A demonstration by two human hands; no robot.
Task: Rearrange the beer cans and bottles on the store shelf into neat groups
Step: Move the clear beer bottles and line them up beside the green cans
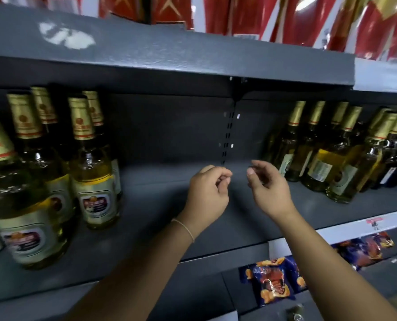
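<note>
Our fingers are loosely curled and hold nothing: the left hand (207,193) is bunched with fingertips near the thumb, the right hand (268,188) more relaxed, fingers slightly apart. Both hover over the bare middle of the grey shelf (151,205), our landmark. The task's bottles stand upright, long axes vertical, at either end of that shelf. The left bottle group (53,172) lies well to the left of our left hand; we count about six gold-foiled necks there. The right bottle group (336,154) sits just beside our right hand, which is nearer its bottles; we count roughly eight necks, though blur makes it uncertain. No cans are visible. Below the shelf lie two blue snack bags (271,281).
</note>
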